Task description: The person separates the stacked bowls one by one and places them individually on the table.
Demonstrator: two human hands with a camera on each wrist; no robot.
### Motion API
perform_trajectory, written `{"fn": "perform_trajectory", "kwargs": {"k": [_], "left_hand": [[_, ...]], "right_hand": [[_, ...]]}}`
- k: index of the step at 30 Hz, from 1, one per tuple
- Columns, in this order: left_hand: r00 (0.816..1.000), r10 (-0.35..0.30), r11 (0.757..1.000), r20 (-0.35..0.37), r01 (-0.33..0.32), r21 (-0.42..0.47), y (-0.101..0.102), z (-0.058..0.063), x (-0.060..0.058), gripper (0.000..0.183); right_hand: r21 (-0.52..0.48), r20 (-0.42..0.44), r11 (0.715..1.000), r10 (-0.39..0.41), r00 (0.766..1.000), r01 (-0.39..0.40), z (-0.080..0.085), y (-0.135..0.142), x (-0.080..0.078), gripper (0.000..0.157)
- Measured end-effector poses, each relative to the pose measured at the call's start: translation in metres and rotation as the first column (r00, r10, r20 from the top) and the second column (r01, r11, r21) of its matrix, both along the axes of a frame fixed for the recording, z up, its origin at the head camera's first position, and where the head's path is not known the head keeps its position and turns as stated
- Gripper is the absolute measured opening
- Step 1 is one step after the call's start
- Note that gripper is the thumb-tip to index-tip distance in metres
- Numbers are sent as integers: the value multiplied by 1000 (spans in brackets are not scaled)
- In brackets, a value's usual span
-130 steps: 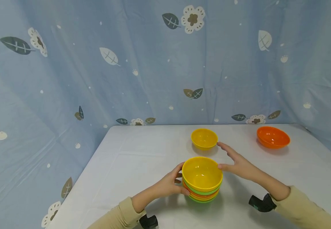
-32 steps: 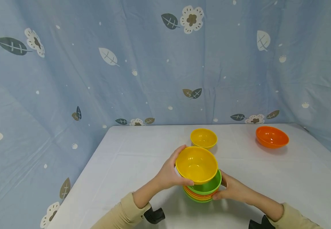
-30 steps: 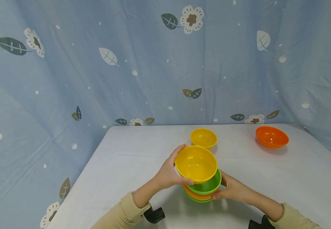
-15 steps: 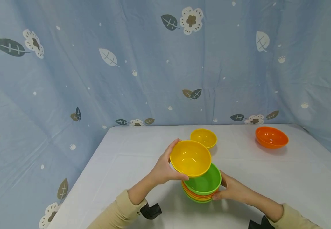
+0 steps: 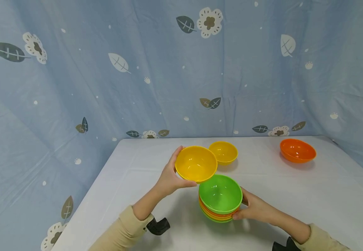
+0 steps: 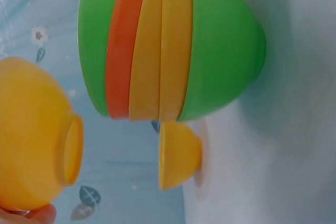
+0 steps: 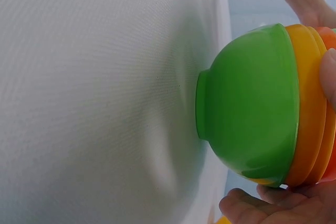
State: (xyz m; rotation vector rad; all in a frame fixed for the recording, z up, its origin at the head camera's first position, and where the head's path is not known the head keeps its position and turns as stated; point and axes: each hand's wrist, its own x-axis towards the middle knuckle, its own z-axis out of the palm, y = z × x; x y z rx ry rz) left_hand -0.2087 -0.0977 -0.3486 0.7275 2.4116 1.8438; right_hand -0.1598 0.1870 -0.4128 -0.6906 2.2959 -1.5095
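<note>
Yellow bowl (image 5: 196,164): handling and grip

Left hand (image 5: 170,178) grips the bowl's side, holding it aloft, left of the nested stack (image 5: 220,198); right hand (image 5: 253,208) holds the stack. Likely light, stiff, slick; take hold across rim and outer wall.

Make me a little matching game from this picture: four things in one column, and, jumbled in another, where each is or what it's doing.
Things
1. Left fingers
2. Orange bowl
3. Right fingers
4. Stack

Places and states
A. Grip the stack
B. Has a green bowl on top
C. Hold up a yellow bowl
D. Stands apart, right side of the table

Right pairs: 1-C; 2-D; 3-A; 4-B
</note>
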Motion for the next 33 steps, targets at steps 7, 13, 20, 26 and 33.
{"fn": "perform_trajectory", "kwargs": {"k": [7,13,20,26,33], "left_hand": [[997,80,997,4,-80,1,-8,3,-11,107],[994,108,994,14,-108,5,-14,3,-20,106],[989,139,990,39,-140,14,-17,1,-27,108],[988,151,987,31,-152,45,-19,-2,-37,107],[980,195,980,28,-195,26,-23,-7,-47,108]], "right_hand": [[0,20,1000,-9,1000,9,-1,-1,0,92],[-9,37,1000,-13,999,13,-2,-2,-1,93],[-8,46,1000,-23,999,24,-1,-2,0,93],[-8,23,1000,-10,1000,10,1,-1,2,93],[-15,50,1000,-13,999,13,0,-2,1,94]]}}
